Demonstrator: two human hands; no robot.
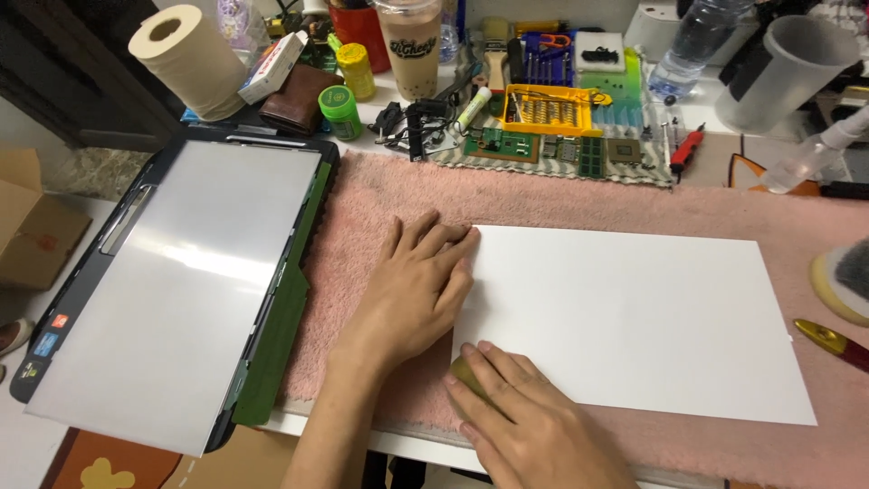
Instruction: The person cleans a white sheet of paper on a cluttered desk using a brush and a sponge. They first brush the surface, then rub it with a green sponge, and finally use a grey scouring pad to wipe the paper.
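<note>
The left hand (418, 288) lies flat, pinning the white sheet's (625, 317) left edge on the pink mat (561, 195), while the right hand (525, 421) grips what seems a yellowish pad (463, 371), needing steady strokes rightward next

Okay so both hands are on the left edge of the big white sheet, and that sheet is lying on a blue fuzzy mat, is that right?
Not quite: the fuzzy mat is pink, not blue, as the head view shows. The rest holds: the left hand lies flat at the left edge of the large white rectangular sheet, and the right hand rests at its lower left corner, over a small yellowish object.
</note>
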